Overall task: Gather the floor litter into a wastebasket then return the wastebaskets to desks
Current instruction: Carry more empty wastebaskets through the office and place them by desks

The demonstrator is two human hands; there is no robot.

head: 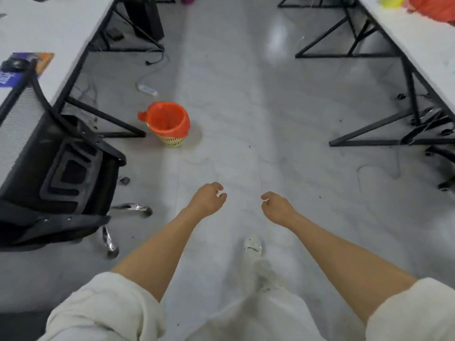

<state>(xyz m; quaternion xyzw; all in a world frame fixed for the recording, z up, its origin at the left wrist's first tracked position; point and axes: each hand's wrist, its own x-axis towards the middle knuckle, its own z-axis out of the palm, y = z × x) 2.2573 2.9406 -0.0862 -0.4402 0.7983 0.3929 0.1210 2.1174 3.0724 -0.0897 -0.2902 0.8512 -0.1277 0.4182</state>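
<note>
A small woven wastebasket (pixel 172 140) lined with an orange bag (pixel 170 119) stands upright on the grey floor at the left, beside a desk leg. Both my arms reach forward over the aisle, well short of the basket. My left hand (pixel 208 199) is loosely curled with the fingers bent in and nothing held. My right hand (pixel 277 207) is curled the same way and holds nothing. One white shoe (pixel 252 246) shows below the hands.
A black office chair (pixel 54 168) stands at the left by a white desk (pixel 49 28). A white power strip (pixel 147 89) with cables lies beyond the basket. Black desk frames (pixel 394 129) and a second white desk (pixel 423 45) line the right. Small dark specks (pixel 249 146) dot the floor.
</note>
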